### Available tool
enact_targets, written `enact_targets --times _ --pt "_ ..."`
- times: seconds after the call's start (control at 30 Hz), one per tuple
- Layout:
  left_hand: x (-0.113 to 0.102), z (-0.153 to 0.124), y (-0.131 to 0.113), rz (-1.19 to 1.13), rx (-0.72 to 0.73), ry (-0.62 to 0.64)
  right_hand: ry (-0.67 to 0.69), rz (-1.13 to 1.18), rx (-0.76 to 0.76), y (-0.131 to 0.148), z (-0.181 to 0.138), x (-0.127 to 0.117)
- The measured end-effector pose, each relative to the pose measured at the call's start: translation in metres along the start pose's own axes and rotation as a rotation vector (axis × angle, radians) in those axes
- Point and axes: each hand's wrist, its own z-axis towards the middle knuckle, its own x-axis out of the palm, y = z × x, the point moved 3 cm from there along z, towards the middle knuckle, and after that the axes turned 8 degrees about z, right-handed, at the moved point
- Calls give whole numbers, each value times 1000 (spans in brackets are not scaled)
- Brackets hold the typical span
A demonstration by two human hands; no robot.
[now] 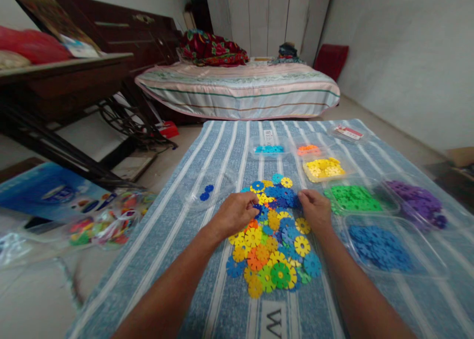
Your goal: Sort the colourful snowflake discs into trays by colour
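Note:
A pile of flat plastic gear-shaped discs [276,235] in yellow, blue, orange and green lies on a blue striped cloth [229,146]. My left hand [235,213] rests on the pile's upper left, fingers curled in a pinch on a dark blue disc. My right hand [314,208] sits at the pile's upper right, fingers bent down onto the blue discs there; what they grip is hidden. A clear container [207,188] left of the hands holds two dark blue discs.
Clear trays hold sorted discs: light blue [269,149], orange [308,149], yellow [324,168], green [351,197], purple [418,198], blue [381,247]. A bag of mixed pieces [107,220] lies at left. A dark table [62,82] and a bed [240,85] stand beyond.

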Motion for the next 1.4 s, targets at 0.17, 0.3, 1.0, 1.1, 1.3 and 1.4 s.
enact_targets --times 0.17,0.3,1.0,1.1,1.3,1.4 --pt "-61 -8 27 100 -136 -199 4 4 0 -1 0 0" --pt "-85 -7 59 424 -307 -165 -1 7 -3 0 0 0" --pt "-26 0 20 483 -76 1 10 -8 1 -2 0 -1" --pt "-8 10 8 579 -123 -9 11 -10 -3 -1 0 -1" --pt "14 33 4 671 -237 -2 15 -13 -11 0 1 0" --pt "20 39 7 672 -256 20 13 -19 -11 -1 1 0"
